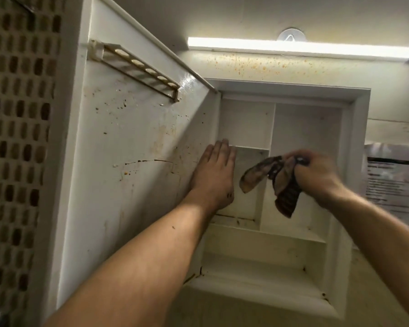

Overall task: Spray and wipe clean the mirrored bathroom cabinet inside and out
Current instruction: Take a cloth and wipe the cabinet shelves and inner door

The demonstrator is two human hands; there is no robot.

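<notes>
The white bathroom cabinet (pixel 354 142) stands open above me, its shelves and compartments bare. Its door (pixel 128 149) swings out to the left, the inner face spotted with brown stains and carrying a small holder rack (pixel 137 67) near the top. My left hand (pixel 214 175) lies flat, fingers together, on the door's hinge edge beside the left compartments. My right hand (pixel 316 175) is closed around a crumpled, dirty brown cloth (pixel 269 180), which hangs in front of the cabinet's middle divider.
A strip light (pixel 300 47) glows on the wall above the cabinet, over a patch of orange specks. Mosaic tile (pixel 14 138) covers the wall at left. A printed paper sheet (pixel 392 178) hangs to the right of the cabinet.
</notes>
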